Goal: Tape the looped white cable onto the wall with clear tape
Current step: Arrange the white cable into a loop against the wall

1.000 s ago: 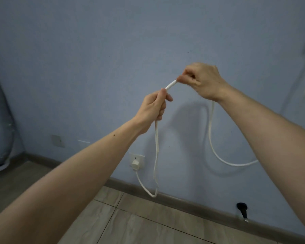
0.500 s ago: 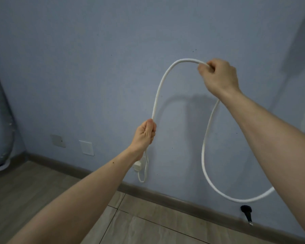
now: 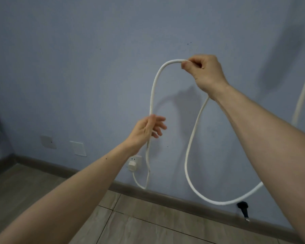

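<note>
Two bare hands work a white cable (image 3: 152, 95) in front of a blue wall (image 3: 77, 67). Right hand (image 3: 203, 72): thumb and fingers pinched together on the top of the cable arch, held high. Left hand (image 3: 149, 129): fingers spread apart and loose, with the cable's left strand running past the palm, not clamped. From there the strand drops to a plug (image 3: 131, 165) seated in a wall socket (image 3: 138, 158) near the skirting. The right strand hangs below the right wrist and sweeps into a wide low curve just above the skirting.

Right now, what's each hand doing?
Left hand: open, fingers spread beside the white cable.
Right hand: closed, pinching the cable's top.
</note>
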